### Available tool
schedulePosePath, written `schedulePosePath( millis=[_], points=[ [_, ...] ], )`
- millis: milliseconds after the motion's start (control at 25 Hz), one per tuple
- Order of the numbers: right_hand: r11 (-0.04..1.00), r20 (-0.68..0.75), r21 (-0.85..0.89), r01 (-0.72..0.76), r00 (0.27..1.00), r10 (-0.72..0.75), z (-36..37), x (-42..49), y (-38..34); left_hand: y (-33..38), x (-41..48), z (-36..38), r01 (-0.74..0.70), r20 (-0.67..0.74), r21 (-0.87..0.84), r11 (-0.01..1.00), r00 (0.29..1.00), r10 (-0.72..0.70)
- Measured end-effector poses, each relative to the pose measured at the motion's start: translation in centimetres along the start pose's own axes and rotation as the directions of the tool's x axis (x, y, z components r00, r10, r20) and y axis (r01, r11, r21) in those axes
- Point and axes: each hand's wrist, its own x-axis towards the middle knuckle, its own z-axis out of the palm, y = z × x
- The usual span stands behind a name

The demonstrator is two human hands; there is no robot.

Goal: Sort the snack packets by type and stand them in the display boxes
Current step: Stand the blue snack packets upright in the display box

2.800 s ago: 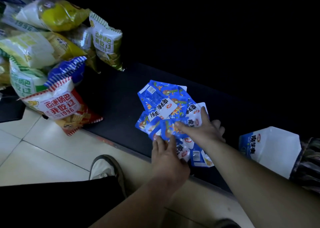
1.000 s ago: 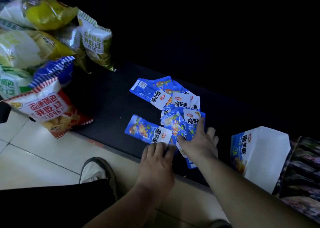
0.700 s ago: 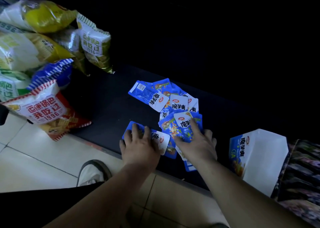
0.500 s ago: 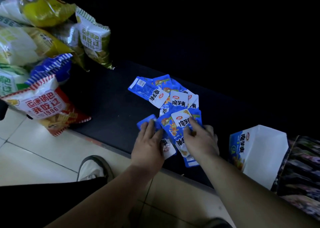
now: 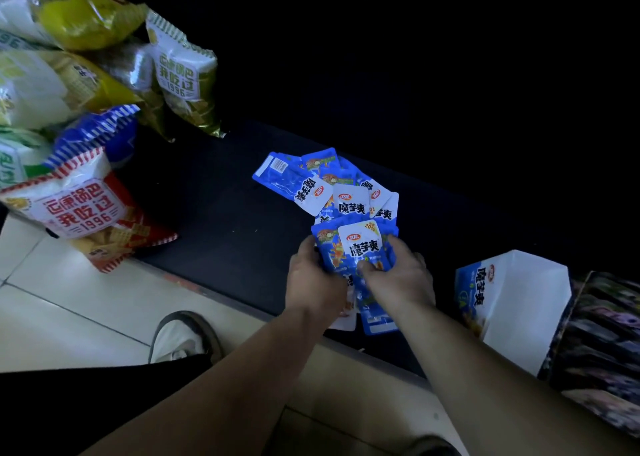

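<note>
Packets of blue-and-white foil (image 5: 360, 247), stacked, sit gripped between our left hand (image 5: 317, 282) and right hand (image 5: 398, 279); white-and-blue cardboard display box (image 5: 519, 303) interior unseen.

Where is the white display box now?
In the head view, the white display box stands at the right on the dark shelf, just right of the right hand gripping blue snack packets, and beside a dark patterned box.

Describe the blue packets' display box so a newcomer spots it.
Follow the dark shelf ledge rightward. The display box stands there, just right of the right hand gripping blue packets. It is white with a blue printed side, unlike the dark patterned box beside it.
</note>
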Motion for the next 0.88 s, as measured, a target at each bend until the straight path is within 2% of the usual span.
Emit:
schedulePosePath(
  millis=[120,200,280,360,480,560,680,880],
  points=[
    [0.999,0.036,0.043,-0.007,0.999,0.005,-0.4,0.2,0.4,0.1,0.2,-0.3,0.078,0.007,-0.197,0.977,0.997,-0.078],
    [0.994,0.064,0.107,-0.029,0.998,0.022,-0.7,0.3,0.4,-0.1,0.1,-1.1,0.175,-0.007,-0.240,0.955,0.983,-0.182],
    [0.992,0.084,0.122,-0.035,0.996,0.025,-0.7,0.1,0.2,-0.5,0.0,-1.0,0.195,-0.010,-0.161,0.967,0.980,-0.199],
    [0.992,0.092,0.122,-0.023,0.996,0.012,-0.6,0.1,0.1,-0.2,-0.5,-0.2,0.141,0.036,0.002,0.990,0.989,-0.141],
    [0.977,0.137,0.208,-0.037,0.991,0.008,-0.4,0.1,-0.4,0.3,-0.3,1.4,0.102,0.126,0.177,0.979,0.984,-0.126],
    [0.940,0.200,0.324,-0.105,0.979,0.040,-0.6,0.4,-0.4,1.8,-0.9,1.6,0.086,0.189,0.276,0.957,0.972,-0.142],
    [0.880,0.285,0.438,-0.182,0.957,0.056,-1.6,0.2,-0.3,1.2,-0.6,1.9,0.070,0.147,0.149,0.986,0.985,-0.092],
    [0.870,0.284,0.471,-0.144,0.959,0.005,-3.9,-0.9,-0.9,2.8,-2.1,1.6,0.040,0.143,-0.088,0.995,0.989,-0.027]
  ],
)
